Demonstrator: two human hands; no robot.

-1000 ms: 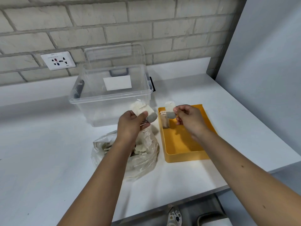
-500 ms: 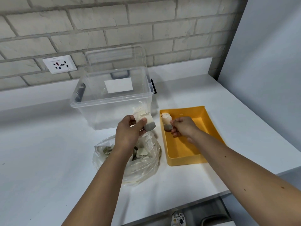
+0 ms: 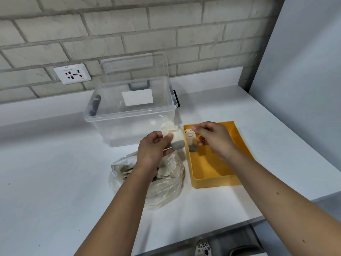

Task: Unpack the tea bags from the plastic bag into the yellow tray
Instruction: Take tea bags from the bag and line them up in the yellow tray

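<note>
My left hand [image 3: 154, 147] grips a small bunch of white tea bags [image 3: 176, 138] with grey ends, just above the crumpled plastic bag [image 3: 166, 187], which holds several more. The yellow tray [image 3: 215, 183] lies to the right of the bag. One tea bag [image 3: 191, 140] stands against the tray's far left corner. My right hand [image 3: 214, 138] hovers over the tray's far end. Its fingers are loosely curled, and the index fingertip is at the top of that tea bag without a clear pinch.
A clear plastic storage box [image 3: 129, 115] with its lid leaning on the brick wall stands behind the bag and tray. A wall socket [image 3: 72, 73] is at the back left. The white counter's front edge [image 3: 203, 235] runs near my forearms; a grey panel rises at the right.
My right hand lowered a tea bag into the tray's far left corner and loosened its hold, and the bag now stands there. My left hand kept its bunch above the plastic bag.
</note>
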